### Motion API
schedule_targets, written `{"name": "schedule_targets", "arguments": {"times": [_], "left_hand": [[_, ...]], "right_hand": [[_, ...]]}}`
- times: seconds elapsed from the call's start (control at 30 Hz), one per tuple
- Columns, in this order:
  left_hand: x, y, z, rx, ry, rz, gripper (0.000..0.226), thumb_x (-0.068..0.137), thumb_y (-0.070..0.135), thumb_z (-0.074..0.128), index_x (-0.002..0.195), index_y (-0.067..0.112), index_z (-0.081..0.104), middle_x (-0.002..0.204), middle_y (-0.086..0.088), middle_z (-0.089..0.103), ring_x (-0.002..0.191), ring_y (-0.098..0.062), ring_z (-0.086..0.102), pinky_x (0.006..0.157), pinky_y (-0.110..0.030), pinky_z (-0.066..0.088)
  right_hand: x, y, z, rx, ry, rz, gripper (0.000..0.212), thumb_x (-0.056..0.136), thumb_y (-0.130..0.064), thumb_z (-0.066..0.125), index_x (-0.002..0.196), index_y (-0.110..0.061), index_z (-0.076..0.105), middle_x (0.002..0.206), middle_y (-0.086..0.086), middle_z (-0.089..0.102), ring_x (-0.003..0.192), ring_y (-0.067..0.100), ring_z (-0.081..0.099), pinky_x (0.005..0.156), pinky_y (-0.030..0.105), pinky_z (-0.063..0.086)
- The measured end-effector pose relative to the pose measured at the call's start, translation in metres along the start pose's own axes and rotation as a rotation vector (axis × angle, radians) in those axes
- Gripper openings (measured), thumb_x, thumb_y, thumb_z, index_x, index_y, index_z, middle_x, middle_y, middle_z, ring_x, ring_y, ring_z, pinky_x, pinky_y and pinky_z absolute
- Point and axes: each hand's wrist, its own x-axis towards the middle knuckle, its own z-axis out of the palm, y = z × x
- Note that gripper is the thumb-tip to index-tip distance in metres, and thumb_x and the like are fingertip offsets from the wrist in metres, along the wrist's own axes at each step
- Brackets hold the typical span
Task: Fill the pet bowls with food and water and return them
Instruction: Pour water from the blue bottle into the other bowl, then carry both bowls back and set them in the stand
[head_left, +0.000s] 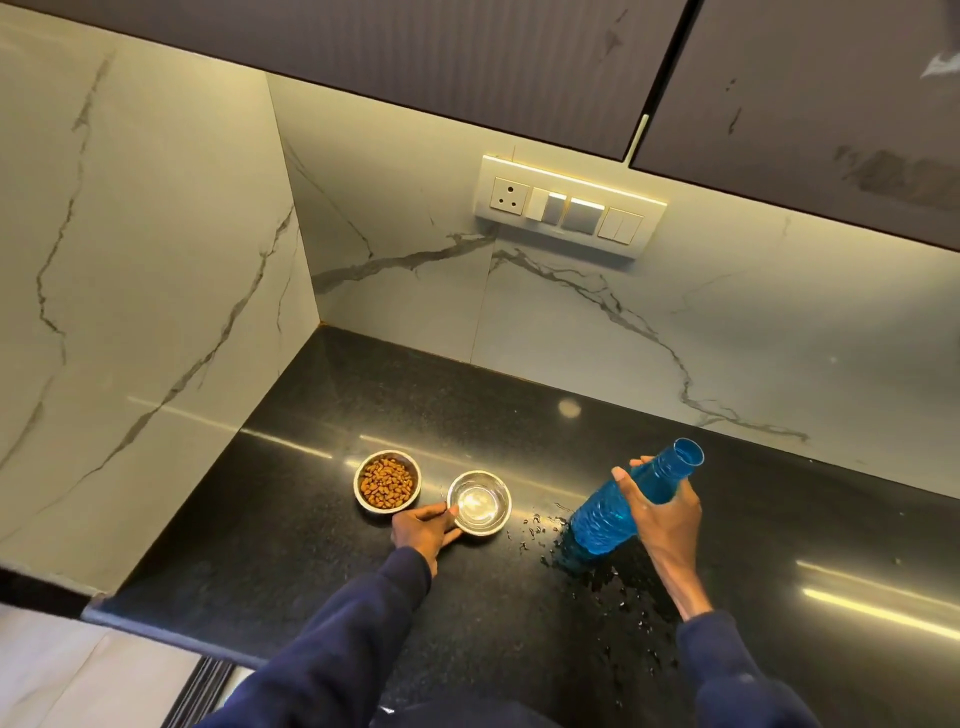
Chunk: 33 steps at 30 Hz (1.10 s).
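Observation:
Two small steel bowls stand side by side on the black counter (322, 571). The food bowl (387, 481) on the left is full of brown kibble. The water bowl (479, 502) to its right holds clear water. My left hand (422, 530) grips the near-left rim of the water bowl. My right hand (667, 512) is wrapped around an uncapped blue plastic bottle (618, 512), which is tilted with its mouth up and to the right and its base on or just above the counter.
Water drops (613, 587) are spilled on the counter around and in front of the bottle. Marble walls close the counter at the left and back. A switch plate (569, 208) sits on the back wall under dark overhead cabinets (467, 57).

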Motion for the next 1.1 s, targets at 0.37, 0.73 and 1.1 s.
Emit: {"name": "schedule_targets", "arguments": {"times": [0.37,0.73,1.1], "left_hand": [[0.007,0.041,-0.087,-0.100,0.169,0.004,0.037,0.091,0.001,0.069,0.124,-0.010,0.056,0.101,-0.031,0.064,0.088,-0.039,0.068,0.058,-0.031,0.063],[0.035,0.084,-0.097,0.114,0.065,0.096,0.031,0.085,-0.016,0.067,0.115,-0.015,0.063,0.097,-0.024,0.067,0.093,-0.037,0.065,0.052,-0.026,0.061],[0.028,0.093,-0.117,0.156,-0.032,0.059,0.015,0.085,-0.022,0.061,0.092,-0.010,0.065,0.086,-0.019,0.066,0.073,-0.029,0.064,0.047,-0.026,0.060]], "right_hand": [[-0.085,0.014,0.035,0.047,0.349,0.149,0.065,0.082,-0.026,0.082,0.134,-0.011,0.045,0.130,0.012,0.056,0.113,0.020,0.061,0.094,0.035,0.054],[-0.088,0.029,0.127,0.026,0.032,0.457,0.023,0.092,-0.010,0.070,0.114,-0.007,0.068,0.099,0.008,0.071,0.090,0.024,0.071,0.088,0.043,0.060],[-0.074,0.036,0.159,-0.096,-0.039,0.483,0.016,0.089,-0.008,0.074,0.104,-0.003,0.070,0.076,0.001,0.068,0.081,0.026,0.073,0.084,0.045,0.061]]}}
